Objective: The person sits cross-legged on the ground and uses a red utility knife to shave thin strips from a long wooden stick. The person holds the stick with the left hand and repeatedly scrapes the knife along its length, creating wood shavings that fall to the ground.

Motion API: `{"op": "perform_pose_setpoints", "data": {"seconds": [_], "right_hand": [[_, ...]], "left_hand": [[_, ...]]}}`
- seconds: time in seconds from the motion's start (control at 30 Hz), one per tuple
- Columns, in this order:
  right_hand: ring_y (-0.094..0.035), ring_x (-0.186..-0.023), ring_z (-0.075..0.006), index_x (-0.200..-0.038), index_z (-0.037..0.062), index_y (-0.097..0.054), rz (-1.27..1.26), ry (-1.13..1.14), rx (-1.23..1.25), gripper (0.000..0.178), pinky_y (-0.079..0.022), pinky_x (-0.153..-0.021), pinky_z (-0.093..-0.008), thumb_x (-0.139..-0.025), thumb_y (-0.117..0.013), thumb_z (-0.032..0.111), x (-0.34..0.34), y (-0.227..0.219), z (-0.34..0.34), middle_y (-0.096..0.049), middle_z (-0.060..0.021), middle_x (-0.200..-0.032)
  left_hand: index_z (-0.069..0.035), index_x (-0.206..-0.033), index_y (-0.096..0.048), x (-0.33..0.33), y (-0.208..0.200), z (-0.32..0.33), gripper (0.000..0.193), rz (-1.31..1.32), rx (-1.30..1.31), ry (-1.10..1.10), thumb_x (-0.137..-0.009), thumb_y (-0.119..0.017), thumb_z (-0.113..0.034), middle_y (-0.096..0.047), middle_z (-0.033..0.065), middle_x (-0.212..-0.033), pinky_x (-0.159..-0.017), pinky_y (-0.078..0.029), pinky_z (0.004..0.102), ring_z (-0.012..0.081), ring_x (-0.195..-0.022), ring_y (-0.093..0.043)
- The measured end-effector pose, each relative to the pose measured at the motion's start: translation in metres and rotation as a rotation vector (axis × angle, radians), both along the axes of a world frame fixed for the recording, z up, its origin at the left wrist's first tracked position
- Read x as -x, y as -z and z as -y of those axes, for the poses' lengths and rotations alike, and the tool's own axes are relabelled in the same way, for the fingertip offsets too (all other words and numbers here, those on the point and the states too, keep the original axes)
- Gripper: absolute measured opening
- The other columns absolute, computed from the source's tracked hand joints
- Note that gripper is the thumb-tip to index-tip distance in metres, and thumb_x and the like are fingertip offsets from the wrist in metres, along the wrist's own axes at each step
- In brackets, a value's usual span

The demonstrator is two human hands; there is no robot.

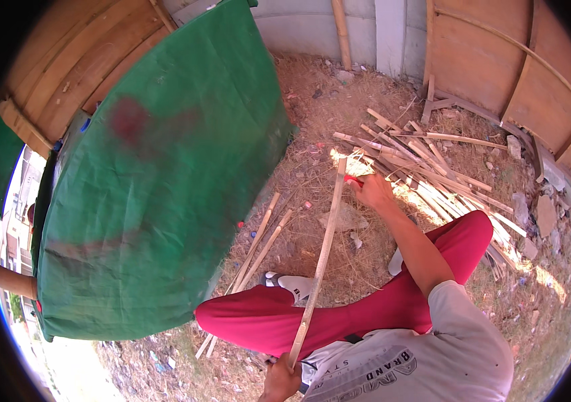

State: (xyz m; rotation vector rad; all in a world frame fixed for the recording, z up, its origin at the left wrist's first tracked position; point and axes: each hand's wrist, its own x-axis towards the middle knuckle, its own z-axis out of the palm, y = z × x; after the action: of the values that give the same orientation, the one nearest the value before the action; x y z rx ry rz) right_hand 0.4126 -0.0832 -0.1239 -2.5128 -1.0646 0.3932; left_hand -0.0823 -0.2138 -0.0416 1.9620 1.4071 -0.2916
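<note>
A long, pale bamboo strip [326, 248] slants from near my waist up to the far middle. My left hand [282, 379] is closed round its near end, beside my white shirt. My right hand [374, 193], arm stretched forward, is closed on a small red-handled tool [353, 179] beside the strip's far end. The tool's working end is too small to make out. The strip passes over my red trousers [379, 308], whose knees are bent outward.
Many bamboo strips [426, 164] lie piled beyond my right hand; several more [258, 241] lie at left. A green tarp [164, 174] hangs at left, with another person's arm [14, 281] by its edge. Wooden panels [480, 60] stand along the far right. Dry grass and litter cover the ground.
</note>
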Motion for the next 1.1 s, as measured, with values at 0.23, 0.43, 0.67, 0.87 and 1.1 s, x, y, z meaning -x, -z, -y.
{"op": "perform_pose_setpoints", "data": {"seconds": [0.23, 0.43, 0.67, 0.87, 1.1], "right_hand": [[-0.072, -0.089, -0.0381, -0.109, 0.0174, -0.08, 0.076, -0.117, 0.025, 0.045, -0.057, -0.082, -0.049, -0.098, -0.059, 0.055, -0.005, 0.004, -0.037, -0.074, -0.0205, -0.09], [-0.072, -0.086, -0.0382, -0.108, 0.0172, -0.08, 0.083, -0.127, 0.06, 0.046, -0.057, -0.08, -0.049, -0.097, -0.06, 0.056, 0.005, 0.008, -0.047, -0.074, -0.0208, -0.087], [-0.072, -0.085, -0.0388, -0.106, 0.0166, -0.08, 0.098, -0.081, 0.1, 0.045, -0.057, -0.079, -0.0495, -0.096, -0.06, 0.056, -0.006, 0.025, -0.036, -0.073, -0.0218, -0.086], [-0.072, -0.093, -0.0388, -0.102, 0.0054, -0.078, 0.07, -0.12, 0.106, 0.053, -0.057, -0.084, -0.0495, -0.096, -0.061, 0.055, -0.005, 0.026, -0.039, -0.074, -0.0238, -0.093], [-0.069, -0.112, -0.0408, -0.114, 0.0027, -0.074, 0.066, 0.186, 0.202, 0.054, -0.056, -0.094, -0.0483, -0.097, -0.061, 0.053, -0.083, 0.045, -0.013, -0.071, -0.0229, -0.118]], "left_hand": [[0.0, -0.109, -0.063, 0.024, 0.02, 0.002, 0.024, 0.182, -0.089, 0.129, -0.091, -0.06, -0.015, -0.068, 0.0256, -0.092, -0.074, -0.053, 0.0527, 0.0464, -0.091, -0.067], [-0.003, -0.105, -0.064, 0.048, 0.04, 0.01, 0.019, 0.327, -0.217, 0.109, -0.095, -0.06, -0.019, -0.068, 0.0255, -0.092, -0.074, -0.053, 0.0513, 0.0463, -0.09, -0.066], [-0.005, -0.111, -0.062, 0.047, 0.027, 0.007, 0.027, 0.213, -0.244, 0.246, -0.101, -0.056, -0.029, -0.066, 0.0279, -0.091, -0.072, -0.051, 0.0564, 0.0498, -0.091, -0.065], [-0.003, -0.125, -0.055, 0.066, 0.04, 0.015, 0.036, 0.035, 0.064, 0.025, -0.102, -0.054, -0.03, -0.067, 0.0306, -0.088, -0.066, -0.051, 0.0591, 0.0519, -0.083, -0.066], [-0.001, -0.1, -0.062, 0.073, -0.032, 0.038, 0.019, 0.032, 0.009, 0.118, -0.095, -0.053, -0.017, -0.067, 0.025, -0.085, -0.072, -0.054, 0.0582, 0.0463, -0.083, -0.068]]}}
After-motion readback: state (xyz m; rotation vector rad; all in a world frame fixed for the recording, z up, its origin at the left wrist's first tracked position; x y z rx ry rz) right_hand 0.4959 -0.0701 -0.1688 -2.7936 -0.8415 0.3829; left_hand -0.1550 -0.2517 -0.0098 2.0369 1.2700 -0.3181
